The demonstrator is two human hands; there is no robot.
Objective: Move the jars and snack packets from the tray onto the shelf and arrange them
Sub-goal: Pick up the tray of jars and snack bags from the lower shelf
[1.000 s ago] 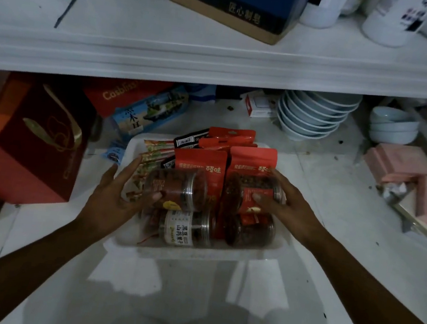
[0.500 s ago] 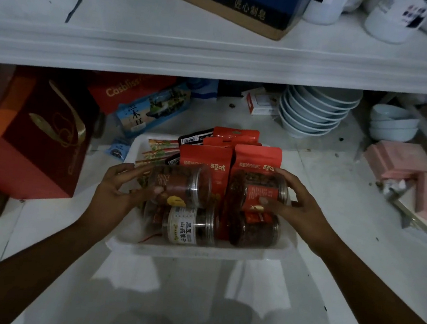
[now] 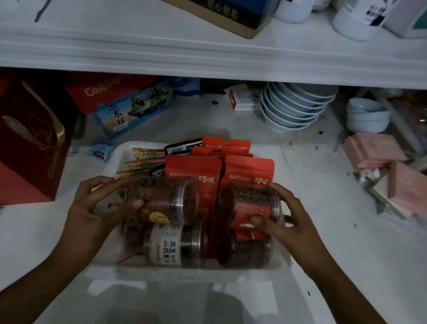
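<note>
Nearest us in the white tray [image 3: 193, 270], two lower jars [image 3: 172, 245] lie on their sides. Atop them our left hand [image 3: 94, 206] curls round the upper left jar [image 3: 167, 199] and our right hand [image 3: 288, 225] round the upper right jar [image 3: 247, 206], each jar's long axis running left to right, lid end rightward. Lifting both, we judge a smooth jar could slip from a one-handed grip, or the lower jars roll and the red packets [image 3: 192, 174] leaning behind topple. Beyond, a jar raised carelessly could knock the overhanging shelf [image 3: 219, 63] edge.

Left hand [image 3: 91, 207], right hand [image 3: 294, 227] and both forearms are bare.
</note>
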